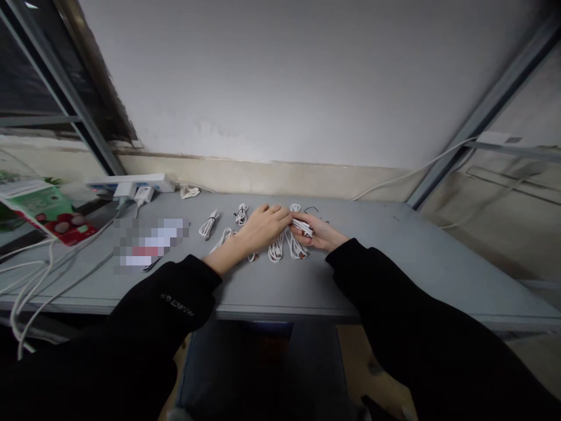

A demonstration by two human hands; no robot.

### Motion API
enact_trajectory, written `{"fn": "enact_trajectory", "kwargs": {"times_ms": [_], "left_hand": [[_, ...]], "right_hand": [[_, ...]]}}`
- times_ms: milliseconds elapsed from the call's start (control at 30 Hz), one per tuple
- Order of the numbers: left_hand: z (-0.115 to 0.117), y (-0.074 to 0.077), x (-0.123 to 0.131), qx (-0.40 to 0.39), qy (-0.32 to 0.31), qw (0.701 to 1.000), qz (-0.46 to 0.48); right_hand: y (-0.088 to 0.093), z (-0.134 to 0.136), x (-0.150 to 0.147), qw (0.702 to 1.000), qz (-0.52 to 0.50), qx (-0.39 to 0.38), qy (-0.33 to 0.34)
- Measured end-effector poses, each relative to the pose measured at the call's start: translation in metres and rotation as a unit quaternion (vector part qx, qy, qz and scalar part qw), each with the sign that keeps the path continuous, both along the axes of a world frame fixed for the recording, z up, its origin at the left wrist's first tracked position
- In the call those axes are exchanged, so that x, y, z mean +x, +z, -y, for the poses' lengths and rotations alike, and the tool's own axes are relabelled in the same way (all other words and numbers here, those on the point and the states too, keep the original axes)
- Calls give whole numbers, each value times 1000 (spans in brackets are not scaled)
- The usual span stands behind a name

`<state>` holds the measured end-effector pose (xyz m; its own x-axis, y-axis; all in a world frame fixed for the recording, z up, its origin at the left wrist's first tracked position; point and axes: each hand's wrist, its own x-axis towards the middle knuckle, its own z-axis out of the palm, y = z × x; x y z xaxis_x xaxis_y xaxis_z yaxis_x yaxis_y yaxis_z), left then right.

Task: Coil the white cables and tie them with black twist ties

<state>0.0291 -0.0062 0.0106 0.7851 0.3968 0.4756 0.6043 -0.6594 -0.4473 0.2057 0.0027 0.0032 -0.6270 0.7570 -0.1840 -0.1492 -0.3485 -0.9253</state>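
Note:
Above the middle of the desk, a folded white cable (302,227) rests in the closed fingers of my right hand (322,235). My left hand (268,225), back upward and with a ring on one finger, meets the cable's left end with bent fingers; its fingertips are partly hidden. Below the hands lie coiled white cables, one (276,250) nearer my left hand and another (297,247) under my right. Another white coil (225,237) is partly covered by my left wrist. Two tied white bundles, one (209,225) at left and one (241,214) farther back, lie apart.
A white power strip (153,182) with plugged-in adapters stands at the back left. Loose white cords (48,263) run over the left edge near a green and red box (56,213). A blurred-out item (151,242) lies on the grey desk (416,263). Thin black ties (312,209) lie behind my right hand.

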Motion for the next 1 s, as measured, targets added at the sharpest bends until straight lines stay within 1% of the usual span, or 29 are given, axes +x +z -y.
{"fn": "enact_trajectory", "kwargs": {"times_ms": [100,167,267,400,500,600,700,833,933,1000], "left_hand": [[-1,-2,1,-7,1,1000,29],[-2,-4,1,-25,-13,998,62],[-2,-6,1,-81,-52,989,117],[-3,-8,0,-171,-88,965,179],[-5,-9,-1,-210,-104,953,191],[-6,-9,-2,-232,-108,951,174],[-5,-9,-2,-244,-101,953,147],[-2,-6,0,-213,-87,966,113],[-1,-5,1,-194,-92,969,124],[-2,-6,0,-202,-108,962,151]], "right_hand": [[0,0,1,1000,6,0,10],[0,0,2,1000,2,3,13],[0,1,2,1000,-5,15,10],[-1,2,1,999,-5,44,-15],[0,4,1,996,24,81,-19],[0,7,0,992,55,114,-24],[-1,8,0,989,71,126,-38],[0,7,-3,986,72,136,-57],[2,9,-5,989,57,130,-50],[2,11,-7,990,43,124,-42]]}}
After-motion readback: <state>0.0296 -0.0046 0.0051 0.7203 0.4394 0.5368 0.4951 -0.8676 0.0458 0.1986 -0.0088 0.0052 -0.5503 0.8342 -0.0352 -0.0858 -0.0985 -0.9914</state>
